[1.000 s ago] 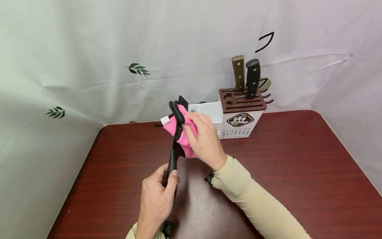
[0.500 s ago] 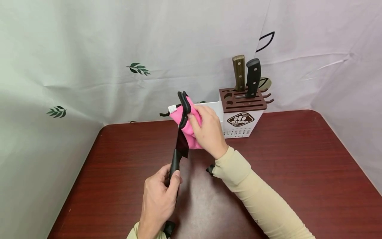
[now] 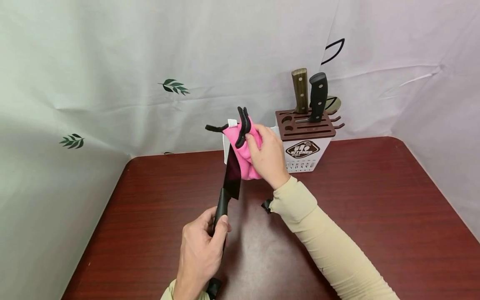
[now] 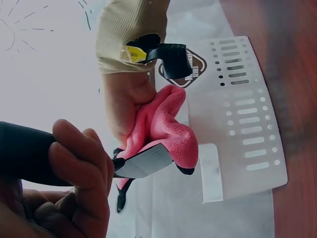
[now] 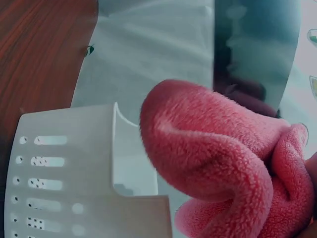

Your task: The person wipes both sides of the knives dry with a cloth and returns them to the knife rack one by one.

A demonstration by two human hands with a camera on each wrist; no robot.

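Note:
In the head view my left hand (image 3: 200, 243) grips the black handle of a kitchen knife (image 3: 232, 179), its dark blade pointing up and away over the table. My right hand (image 3: 269, 156) holds a bunched pink cloth (image 3: 245, 164) with black edging and a white tag against the upper blade. The cloth covers the blade's tip; the part near the handle is bare. From the left wrist, the blade (image 4: 143, 162) lies along the fluffy cloth (image 4: 171, 126). In the right wrist view, folds of the cloth (image 5: 208, 148) stand in front of the wide blade (image 5: 252, 39).
Behind the right hand stands a white knife holder (image 3: 301, 156) with a brown slotted top and side hooks. A wooden-handled knife (image 3: 300, 89) and a black-handled knife (image 3: 318, 98) stand in it. The reddish-brown table (image 3: 150, 216) meets a pale curtain (image 3: 225, 62) behind.
My right hand has slid the pink cloth up and to the right along the blade, baring more of it near the handle. The left hand has shifted slightly right.

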